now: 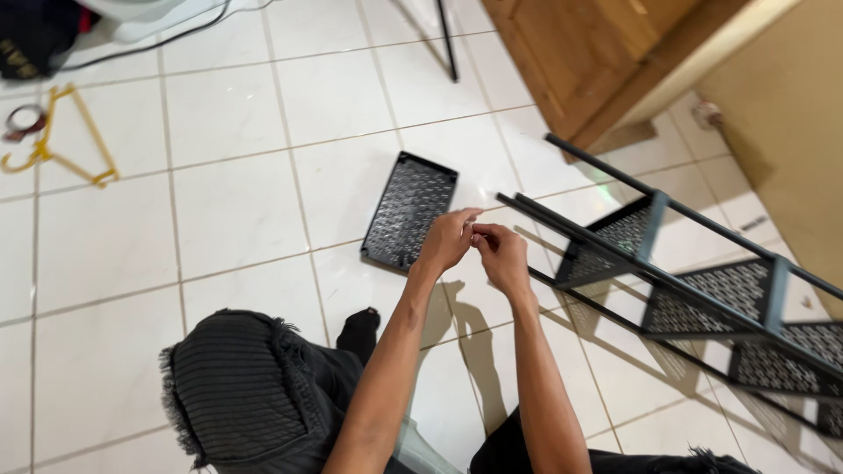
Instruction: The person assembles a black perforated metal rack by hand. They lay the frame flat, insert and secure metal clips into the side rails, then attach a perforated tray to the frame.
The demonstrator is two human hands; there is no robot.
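bare fingertips meet at the centre of the frame: the left hand [446,239] and the right hand [500,254] are brought together, fingers curled and pinched toward one another, touching or nearly so. whatever sits between the fingertips is too small to make out, so i cannot tell whether either hand really has hold of something. both forearms rise from the bottom edge of the frame.

just behind the left hand, a little left of centre, a black perforated shelf panel [410,211] lies flat on the white tile floor [228,114]. right of the hands, a black metal rack frame [702,272] lies tilted, running from the middle toward the lower right corner, with several perforated shelves fixed between its rails; its near end is just beside the right hand.

lower left, a knee in dark frayed fabric [241,391] fills the corner. upper left, a yellow clothes hanger [61,140] lies on the tiles, well apart from the hands. upper right, a wooden cabinet [597,53] stands by a tan wall.
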